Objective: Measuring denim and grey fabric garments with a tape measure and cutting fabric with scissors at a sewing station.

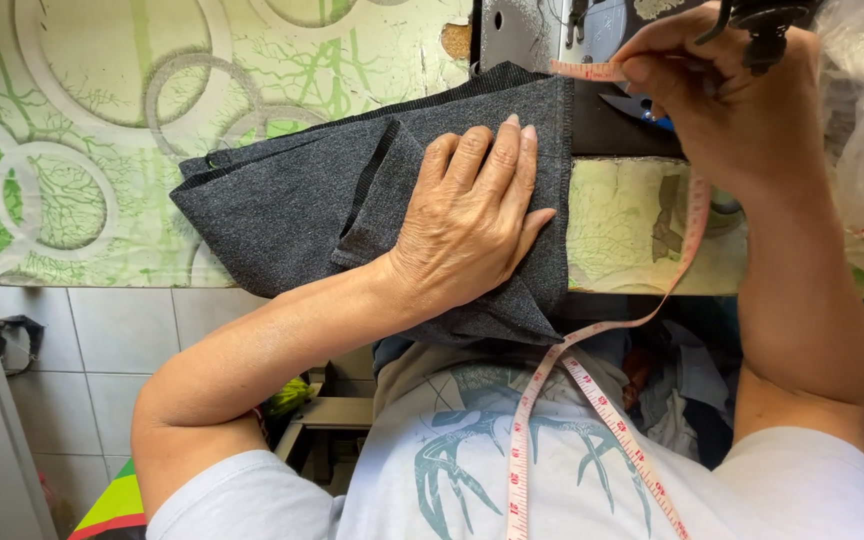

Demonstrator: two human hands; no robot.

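one folded piece of dark grey knit fabric (282, 205) was laid on the green-patterned table cover (72, 150), its near corner hanging over the table's front edge. it was pressed flat by the left hand (467, 225), fingers spread open and resting on the cloth, with nothing gripped. a pink measuring tape (592, 70) was pinched at its end between thumb and fingertips of the right hand (722, 110) and held at the fabric's far right corner; the rest was trailed down over the table edge and across the white shirt (472, 470). a black sewing machine (612, 60) stood just behind. the measure could be thrown off, it was judged, if the slack tape sagged or the cloth slid beneath the palm. the overhanging corner could be dragged down, pulling the folds apart.
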